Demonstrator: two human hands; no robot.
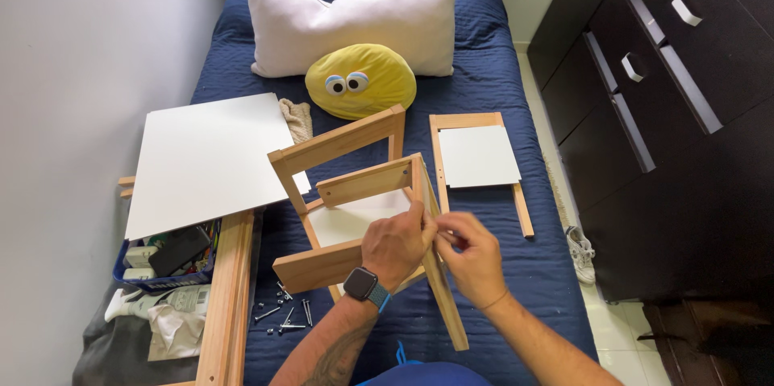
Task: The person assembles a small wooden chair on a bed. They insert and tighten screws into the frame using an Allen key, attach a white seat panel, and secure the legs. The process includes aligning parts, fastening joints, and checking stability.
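Head view: my left hand (395, 245) grips the pale wooden chair frame (355, 192) lying on the quilted blue bed (484, 79). My right hand (476, 261) pinches something too small to identify at its leg. Loose metal screws (282, 313) nearby; flat white board (210, 156), yellow round cushion (360, 79) beyond.

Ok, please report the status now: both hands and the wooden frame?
Left hand gripping wooden chair frame at its leg. Right hand pinching something small at that leg, too small to tell. Loose screws on blue bedcover nearby.
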